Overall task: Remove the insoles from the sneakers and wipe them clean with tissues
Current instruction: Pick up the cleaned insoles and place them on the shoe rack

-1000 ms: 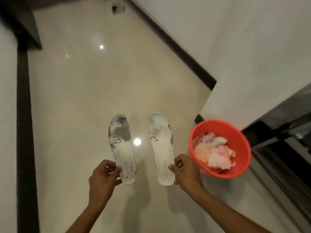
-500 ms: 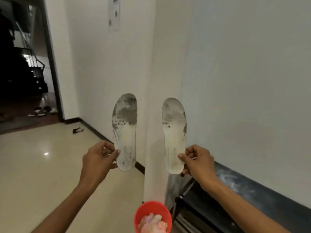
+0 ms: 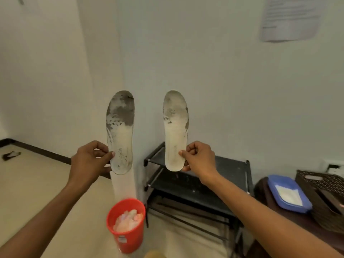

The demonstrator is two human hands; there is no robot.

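Observation:
Two white insoles are held up in front of a white wall, toes upward. The left insole [image 3: 120, 131] has a large dark grey stain over its toe half; my left hand [image 3: 89, 161] pinches its heel end. The right insole [image 3: 176, 130] shows lighter grey smudges near the toe; my right hand [image 3: 200, 159] pinches its heel edge. The two insoles hang apart, side by side. No sneakers are in view.
A red bucket [image 3: 128, 237] with crumpled pinkish tissues stands on the floor below the insoles. A black shoe rack [image 3: 230, 172] stands against the wall on the right. Further right are a blue lidded container [image 3: 289, 194] and a dark woven basket [image 3: 327, 185].
The view has swung from the floor up to the wall and then rightward; the shoe rack and blue container have come into sight. Both hands keep holding the insoles upright.

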